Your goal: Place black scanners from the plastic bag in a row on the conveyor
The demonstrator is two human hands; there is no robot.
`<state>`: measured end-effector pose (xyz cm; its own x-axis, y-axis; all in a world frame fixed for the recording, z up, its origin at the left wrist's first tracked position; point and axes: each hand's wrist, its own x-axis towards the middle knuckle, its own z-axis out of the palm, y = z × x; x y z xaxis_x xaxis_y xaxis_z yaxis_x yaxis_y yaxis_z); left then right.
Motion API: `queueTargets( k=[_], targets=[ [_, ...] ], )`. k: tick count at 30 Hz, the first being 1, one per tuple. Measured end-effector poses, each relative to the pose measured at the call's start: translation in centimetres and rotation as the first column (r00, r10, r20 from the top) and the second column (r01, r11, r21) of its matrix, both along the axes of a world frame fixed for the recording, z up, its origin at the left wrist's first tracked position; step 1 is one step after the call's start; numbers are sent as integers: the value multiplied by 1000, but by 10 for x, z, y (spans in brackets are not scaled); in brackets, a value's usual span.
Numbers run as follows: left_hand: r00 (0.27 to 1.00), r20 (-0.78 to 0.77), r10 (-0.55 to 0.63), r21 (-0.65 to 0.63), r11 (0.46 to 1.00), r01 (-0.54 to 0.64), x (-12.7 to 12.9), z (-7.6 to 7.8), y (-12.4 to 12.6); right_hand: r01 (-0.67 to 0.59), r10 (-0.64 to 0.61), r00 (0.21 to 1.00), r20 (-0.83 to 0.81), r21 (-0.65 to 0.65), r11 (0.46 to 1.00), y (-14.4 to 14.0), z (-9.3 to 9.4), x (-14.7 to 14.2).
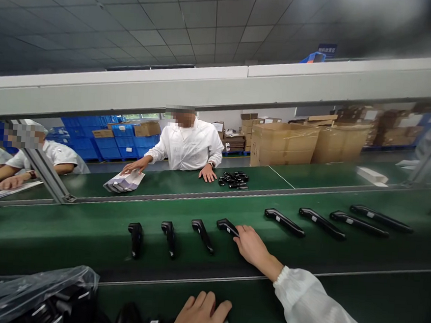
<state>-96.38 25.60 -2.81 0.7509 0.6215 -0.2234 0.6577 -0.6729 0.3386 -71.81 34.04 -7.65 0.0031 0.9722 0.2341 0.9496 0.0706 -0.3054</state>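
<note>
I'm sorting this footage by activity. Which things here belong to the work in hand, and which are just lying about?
In hand:
right hand on a black handle part
left hand on black parts
row of handle parts on the belt

Lying about:
cardboard boxes
blue crates
co-worker's pile

My right hand lies flat on the green conveyor belt, fingertips touching a black plastic handle-shaped part. Three more black parts stand left of it, four longer ones to its right. My left hand rests on another black part, beside a clear plastic bag. A white-coated person sits beyond.
</note>
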Motion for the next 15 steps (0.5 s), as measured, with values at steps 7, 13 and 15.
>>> queueTargets(
  k=[7, 13, 15],
  targets=[
    [997, -57, 57, -116, 991, -63, 7, 16, -1, 99, -100, 995, 27, 64, 993, 7, 4, 8],
    [938, 214, 271, -209, 951, -227, -7, 26, 12, -207, 285, 904, -319, 255, 945, -28, 33, -22],
    [851, 362, 380, -239, 920, -309, -10, 27, 18, -497, 499, 700, -511, 154, 854, -43, 48, -39]
  ],
)
